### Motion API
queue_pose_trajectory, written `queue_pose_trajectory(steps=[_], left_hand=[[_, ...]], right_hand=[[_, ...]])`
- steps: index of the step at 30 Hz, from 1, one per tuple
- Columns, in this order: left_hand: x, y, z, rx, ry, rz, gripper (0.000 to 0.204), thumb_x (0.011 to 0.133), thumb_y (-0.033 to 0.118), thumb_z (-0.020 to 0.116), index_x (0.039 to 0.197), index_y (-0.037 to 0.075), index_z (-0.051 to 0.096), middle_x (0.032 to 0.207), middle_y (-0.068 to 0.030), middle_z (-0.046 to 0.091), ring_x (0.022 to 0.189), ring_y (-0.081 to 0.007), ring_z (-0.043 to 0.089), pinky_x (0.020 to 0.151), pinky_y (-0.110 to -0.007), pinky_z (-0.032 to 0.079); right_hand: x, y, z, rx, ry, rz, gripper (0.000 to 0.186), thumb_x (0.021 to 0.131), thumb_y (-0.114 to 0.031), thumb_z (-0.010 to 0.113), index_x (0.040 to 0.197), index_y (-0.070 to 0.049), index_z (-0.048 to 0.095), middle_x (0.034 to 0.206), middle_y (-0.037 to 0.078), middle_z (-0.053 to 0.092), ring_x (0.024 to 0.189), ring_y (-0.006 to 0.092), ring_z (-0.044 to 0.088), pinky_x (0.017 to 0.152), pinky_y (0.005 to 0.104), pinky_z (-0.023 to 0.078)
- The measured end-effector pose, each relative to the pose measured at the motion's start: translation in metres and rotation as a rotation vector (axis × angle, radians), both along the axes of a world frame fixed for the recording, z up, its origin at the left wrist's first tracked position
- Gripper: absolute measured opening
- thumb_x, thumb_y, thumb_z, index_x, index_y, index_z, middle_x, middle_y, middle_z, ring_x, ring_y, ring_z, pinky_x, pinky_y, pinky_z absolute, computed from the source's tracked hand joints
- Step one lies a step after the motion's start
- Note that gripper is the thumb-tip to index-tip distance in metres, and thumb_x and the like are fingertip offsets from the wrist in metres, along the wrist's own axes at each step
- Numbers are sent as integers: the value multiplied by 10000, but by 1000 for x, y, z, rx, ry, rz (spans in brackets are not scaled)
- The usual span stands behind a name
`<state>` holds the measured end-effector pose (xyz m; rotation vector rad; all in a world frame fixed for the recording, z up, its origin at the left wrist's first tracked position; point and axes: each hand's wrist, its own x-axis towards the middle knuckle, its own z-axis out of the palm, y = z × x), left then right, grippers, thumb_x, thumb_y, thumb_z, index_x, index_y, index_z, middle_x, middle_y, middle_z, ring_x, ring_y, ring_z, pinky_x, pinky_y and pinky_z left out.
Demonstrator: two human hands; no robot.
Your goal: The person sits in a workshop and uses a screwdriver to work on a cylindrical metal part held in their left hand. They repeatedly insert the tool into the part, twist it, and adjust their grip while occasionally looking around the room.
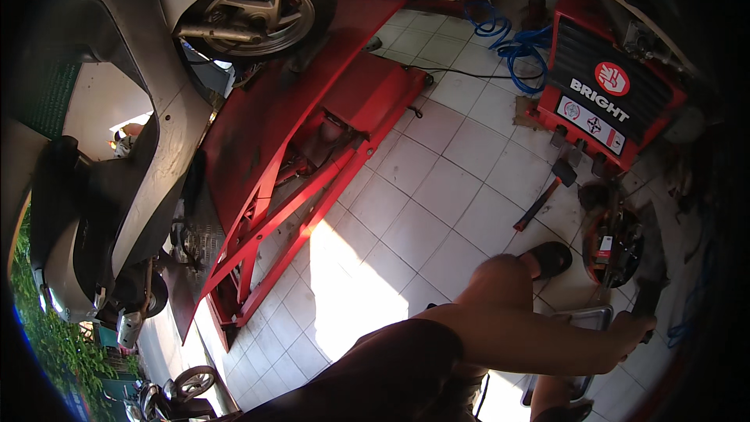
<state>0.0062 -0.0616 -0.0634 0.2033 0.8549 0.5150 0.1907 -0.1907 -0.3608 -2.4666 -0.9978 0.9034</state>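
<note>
At the lower right of the frame, the left hand [625,337] wraps its fingers around the handle of a dark tool [648,297]; the tool's far end is too dim to make out. The right hand is out of view. The tool reaches up beside a round bowl [588,258] of parts, with a tray [590,312] near the wrist. A loose hold could drop it onto the sandalled foot [551,259], and a careless swing might tip the bowl. The mallet [551,189] on the tiles, right of centre, could trip someone.
</note>
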Motion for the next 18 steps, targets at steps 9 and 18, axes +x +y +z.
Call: queue_pose_trajectory(steps=[9,18], left_hand=[[-2,-12,12,-36,18,-64,329,803,378,640,703,108,481,587,-4,405,477,-122,357,443,-332,238],[37,-13,-14,-29,-55,-10,280,793,362,634,749,110,521,590,-21,438,461,-134,376,440,-334,252]], right_hand=[[-4,14,32,82,88,-64,293,817,-226,710,1084,-109,689,1007,106,694,962,254,664,895,372,496],[-12,30,79,188,291,-167,313,837,-197,697,1129,-92,655,1030,99,676,971,249,647,898,376,481]])
